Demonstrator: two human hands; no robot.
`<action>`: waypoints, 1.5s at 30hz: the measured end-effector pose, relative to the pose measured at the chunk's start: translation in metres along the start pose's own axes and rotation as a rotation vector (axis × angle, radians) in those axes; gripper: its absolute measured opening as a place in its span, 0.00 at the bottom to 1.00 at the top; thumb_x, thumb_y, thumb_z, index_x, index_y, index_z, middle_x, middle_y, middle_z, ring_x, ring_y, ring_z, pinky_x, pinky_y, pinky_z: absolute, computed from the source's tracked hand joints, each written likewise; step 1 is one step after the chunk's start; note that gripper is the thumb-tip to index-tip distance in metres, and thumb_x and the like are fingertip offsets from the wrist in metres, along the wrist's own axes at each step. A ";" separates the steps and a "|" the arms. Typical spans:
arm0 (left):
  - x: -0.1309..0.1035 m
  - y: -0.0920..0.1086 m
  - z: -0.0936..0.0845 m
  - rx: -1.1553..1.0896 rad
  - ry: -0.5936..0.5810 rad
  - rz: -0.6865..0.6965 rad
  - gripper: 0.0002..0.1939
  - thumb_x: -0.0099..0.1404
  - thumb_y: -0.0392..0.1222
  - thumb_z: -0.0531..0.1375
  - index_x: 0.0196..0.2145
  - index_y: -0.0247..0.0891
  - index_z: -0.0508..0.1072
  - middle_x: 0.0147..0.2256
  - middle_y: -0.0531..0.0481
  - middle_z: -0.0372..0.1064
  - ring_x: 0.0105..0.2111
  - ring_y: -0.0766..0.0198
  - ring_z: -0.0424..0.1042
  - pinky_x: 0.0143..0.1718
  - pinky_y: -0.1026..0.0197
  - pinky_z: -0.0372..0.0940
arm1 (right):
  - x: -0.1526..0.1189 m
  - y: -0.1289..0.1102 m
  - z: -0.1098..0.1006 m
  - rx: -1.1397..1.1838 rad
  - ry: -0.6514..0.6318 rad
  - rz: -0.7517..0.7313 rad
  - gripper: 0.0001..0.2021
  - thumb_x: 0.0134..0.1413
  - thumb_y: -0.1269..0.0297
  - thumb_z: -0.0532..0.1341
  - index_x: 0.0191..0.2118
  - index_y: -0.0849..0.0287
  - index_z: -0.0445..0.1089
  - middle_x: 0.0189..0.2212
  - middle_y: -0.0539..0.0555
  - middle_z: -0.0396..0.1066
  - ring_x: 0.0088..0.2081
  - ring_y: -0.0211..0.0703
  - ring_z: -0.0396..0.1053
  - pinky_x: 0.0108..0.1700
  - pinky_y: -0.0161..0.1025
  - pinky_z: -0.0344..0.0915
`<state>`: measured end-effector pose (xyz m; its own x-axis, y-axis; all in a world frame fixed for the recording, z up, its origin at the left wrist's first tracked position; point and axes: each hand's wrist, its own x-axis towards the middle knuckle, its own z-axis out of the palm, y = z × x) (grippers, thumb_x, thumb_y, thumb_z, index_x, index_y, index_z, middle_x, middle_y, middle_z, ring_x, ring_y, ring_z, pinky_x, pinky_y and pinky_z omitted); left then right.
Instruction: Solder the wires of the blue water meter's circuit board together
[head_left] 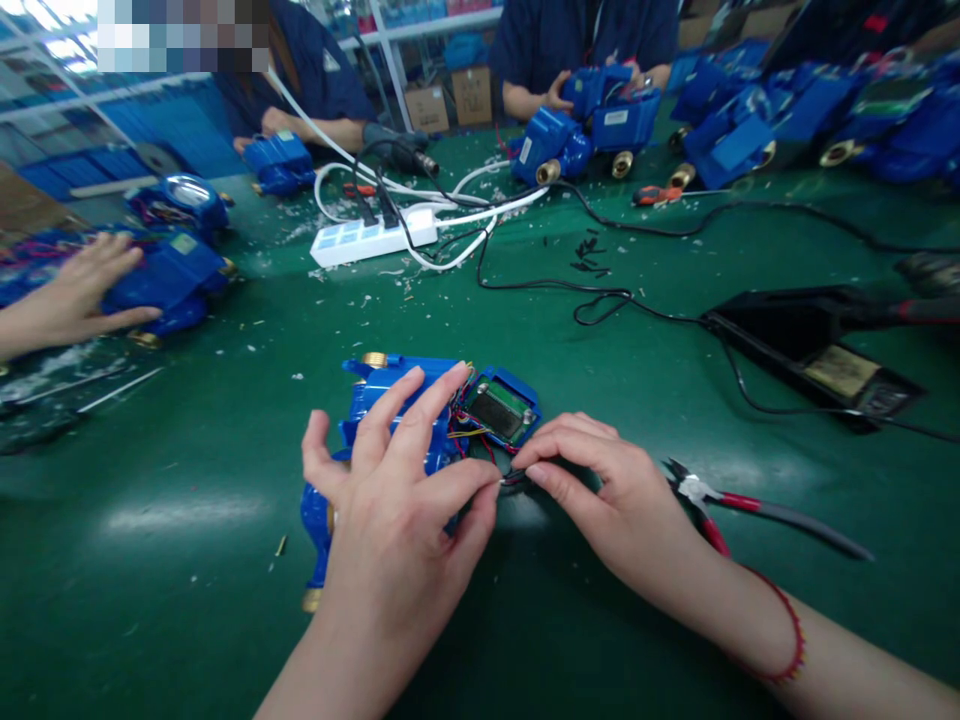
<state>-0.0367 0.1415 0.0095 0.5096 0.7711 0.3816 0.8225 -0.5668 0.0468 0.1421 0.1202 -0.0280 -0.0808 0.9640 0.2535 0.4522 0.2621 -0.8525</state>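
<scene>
A blue water meter (442, 380) with brass threaded ends lies on the green table in front of me. Its lid, holding a green circuit board (499, 408) with a dark display, is swung out to the right, joined by thin coloured wires (471, 433). My left hand (405, 490) is over the meter body, thumb and forefinger pinching a wire end, the other fingers spread. Just right of it, my right hand (592, 475) pinches dark wires (514, 477) below the board. Red-handled side cutters (697, 490) rest open beside my right hand.
A black soldering iron stand (817, 350) sits at right. Across the back run a white power strip (375, 238), a black cable (600, 295) and an orange screwdriver (660, 195). Blue meters (727, 130) line the far side, where co-workers sit. At left, another person's hand (82, 290) touches a meter.
</scene>
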 end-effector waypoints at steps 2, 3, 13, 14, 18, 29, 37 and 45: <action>0.000 0.000 0.000 -0.008 0.002 -0.002 0.08 0.63 0.45 0.57 0.30 0.55 0.76 0.62 0.64 0.48 0.61 0.48 0.53 0.56 0.28 0.38 | 0.000 -0.001 0.000 0.012 -0.006 -0.008 0.10 0.55 0.81 0.61 0.33 0.57 0.71 0.32 0.46 0.71 0.37 0.37 0.67 0.43 0.39 0.56; 0.000 0.000 0.000 -0.013 0.001 -0.003 0.08 0.63 0.45 0.57 0.30 0.55 0.76 0.62 0.64 0.48 0.61 0.48 0.53 0.56 0.28 0.38 | 0.000 -0.001 0.001 0.019 -0.010 -0.008 0.10 0.55 0.81 0.61 0.33 0.57 0.71 0.32 0.46 0.71 0.37 0.37 0.67 0.43 0.39 0.56; 0.000 0.000 -0.002 -0.004 -0.003 0.019 0.09 0.63 0.44 0.57 0.30 0.54 0.76 0.62 0.64 0.48 0.61 0.48 0.54 0.55 0.26 0.39 | -0.001 -0.001 0.002 0.029 -0.005 0.026 0.10 0.56 0.80 0.60 0.33 0.56 0.70 0.32 0.45 0.70 0.38 0.36 0.66 0.43 0.39 0.56; 0.000 0.000 -0.001 -0.004 -0.004 0.021 0.09 0.63 0.43 0.57 0.30 0.54 0.76 0.62 0.64 0.48 0.61 0.47 0.54 0.55 0.26 0.39 | -0.002 -0.001 0.002 0.027 -0.005 0.032 0.10 0.56 0.80 0.60 0.33 0.56 0.70 0.32 0.45 0.70 0.37 0.36 0.66 0.43 0.39 0.56; 0.000 0.000 -0.001 -0.013 -0.010 0.014 0.08 0.63 0.43 0.57 0.30 0.53 0.77 0.62 0.63 0.48 0.61 0.47 0.53 0.55 0.27 0.39 | -0.001 -0.001 0.002 0.031 -0.003 0.025 0.10 0.56 0.80 0.60 0.33 0.56 0.70 0.32 0.45 0.70 0.38 0.36 0.66 0.43 0.39 0.56; -0.001 0.000 -0.002 -0.007 -0.007 0.004 0.09 0.63 0.44 0.57 0.29 0.54 0.76 0.62 0.66 0.47 0.61 0.48 0.53 0.57 0.27 0.38 | -0.003 -0.003 0.002 -0.016 -0.006 -0.026 0.09 0.57 0.79 0.60 0.34 0.56 0.70 0.33 0.45 0.70 0.38 0.36 0.65 0.44 0.39 0.54; 0.001 0.008 -0.004 -0.038 -0.010 -0.060 0.07 0.61 0.40 0.59 0.28 0.50 0.76 0.60 0.63 0.51 0.62 0.50 0.53 0.59 0.28 0.36 | -0.004 -0.004 0.000 -0.035 -0.025 -0.038 0.09 0.57 0.78 0.60 0.35 0.57 0.72 0.33 0.48 0.71 0.38 0.38 0.66 0.44 0.39 0.57; 0.001 0.007 -0.004 -0.018 -0.009 -0.045 0.07 0.61 0.42 0.59 0.28 0.50 0.77 0.61 0.63 0.50 0.61 0.49 0.53 0.58 0.27 0.38 | -0.005 -0.001 0.001 -0.083 -0.039 -0.054 0.07 0.57 0.77 0.61 0.34 0.57 0.71 0.32 0.47 0.71 0.38 0.37 0.66 0.44 0.39 0.56</action>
<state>-0.0318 0.1371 0.0134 0.4747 0.7986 0.3700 0.8400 -0.5366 0.0804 0.1416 0.1153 -0.0288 -0.1409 0.9500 0.2788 0.5185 0.3107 -0.7966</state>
